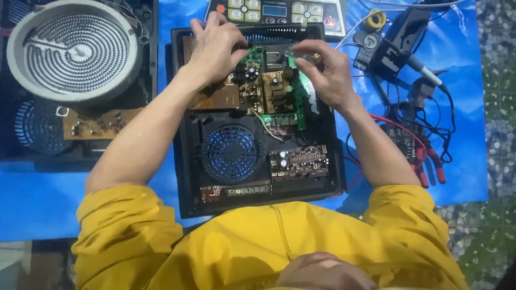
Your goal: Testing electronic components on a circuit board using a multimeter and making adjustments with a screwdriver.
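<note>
Matt black plastic case (183, 177); green board (279, 121) with shiny metal parts; glossy blue sheet (467, 107); soft yellow cloth sleeves (129, 236); stony floor (497, 161).

Both hands crowded the far end of the open black casing (180, 161), the left hand (215, 45) and right hand (325, 72) leaving only a narrow gap over the green circuit board (271, 88). The blue fan (232, 153) nearer the body lay uncovered. Tangled cables and red probes (430, 161) blocked the right side; the round heating coil (75, 51) filled the left.
</note>
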